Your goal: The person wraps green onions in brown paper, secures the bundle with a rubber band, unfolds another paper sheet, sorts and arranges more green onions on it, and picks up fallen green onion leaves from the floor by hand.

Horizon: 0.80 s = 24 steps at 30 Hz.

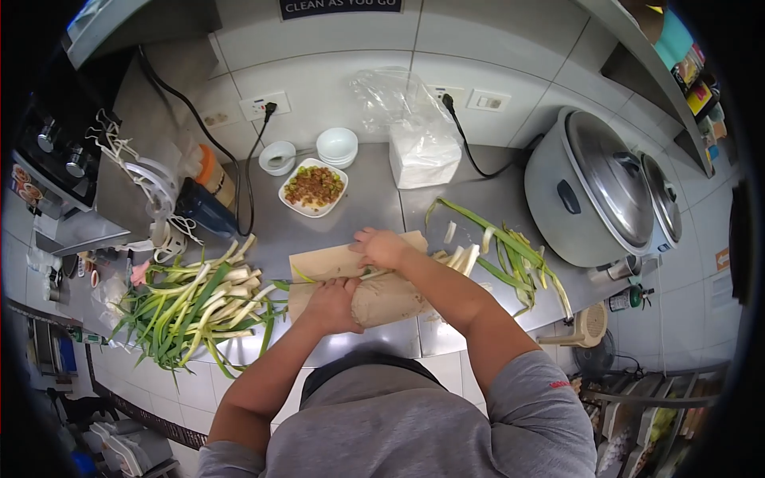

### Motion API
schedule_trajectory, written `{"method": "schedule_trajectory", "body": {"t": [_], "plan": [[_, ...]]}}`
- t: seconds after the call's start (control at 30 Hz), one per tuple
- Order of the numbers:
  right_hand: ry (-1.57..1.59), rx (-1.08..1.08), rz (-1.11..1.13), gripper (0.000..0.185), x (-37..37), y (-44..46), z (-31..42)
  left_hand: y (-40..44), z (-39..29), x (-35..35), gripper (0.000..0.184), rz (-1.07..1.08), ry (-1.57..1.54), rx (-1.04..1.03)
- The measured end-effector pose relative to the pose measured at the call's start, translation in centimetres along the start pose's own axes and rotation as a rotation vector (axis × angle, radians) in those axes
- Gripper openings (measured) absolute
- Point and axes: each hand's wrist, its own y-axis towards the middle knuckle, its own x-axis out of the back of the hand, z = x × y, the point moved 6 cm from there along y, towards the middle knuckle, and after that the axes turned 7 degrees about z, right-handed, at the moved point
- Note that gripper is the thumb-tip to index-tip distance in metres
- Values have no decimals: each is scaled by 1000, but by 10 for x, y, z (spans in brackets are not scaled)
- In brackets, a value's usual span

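Observation:
Brown paper (390, 301) lies on the steel counter, partly rolled around leeks whose white ends (466, 259) stick out at its right side. My left hand (333, 304) grips the near, left part of the roll, its fingers bent over the paper. My right hand (378, 248) rests on the paper's far side, fingers spread and slightly bent. A large pile of leeks (199, 303) lies to the left of the paper. Loose green leaves (518, 259) are scattered to the right of it.
Behind the paper are a square dish of chopped food (315, 188), small white bowls (337, 146) and a white box (425, 159) under clear plastic. A large rice cooker (594, 187) stands at the right. Jars (215, 179) and black cords are at the back left.

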Motion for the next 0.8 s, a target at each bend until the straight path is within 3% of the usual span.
{"method": "schedule_trajectory", "body": {"t": [0.07, 0.17, 0.23, 0.37, 0.43, 0.57, 0.63, 0.7, 0.77, 0.8], "plan": [[20, 61, -83, 32, 3, -1, -6, 0, 1, -3, 106, -19, -12, -24], [6, 45, -35, 34, -3, 5, -4, -2, 1, -2, 105, -11, -6, -16], [-209, 78, 66, 31, -12, 5, -2, 1, 1, -4, 105, -3, 3, -25], [-207, 37, 50, 31, -15, 5, 2, 2, -1, -5, 105, -40, -10, -49], [-111, 46, -300, 29, 5, -5, 17, -1, -2, -3, 106, -45, -10, -39], [13, 57, -224, 34, 4, -11, 14, -8, -7, -12, 103, -88, 31, -21], [66, -66, -46, 29, -6, -11, -11, -12, -7, -16, 101, -143, 41, -31], [318, -275, -318, 18, 24, -53, -50, -14, -7, -22, 98, -205, 99, -25], [521, -542, -27, 21, 31, -97, -89, -12, -6, -21, 97, -195, 67, -26], [519, -548, -4, 21, 32, -113, -97, -12, -5, -20, 97, -186, 74, -34]]}}
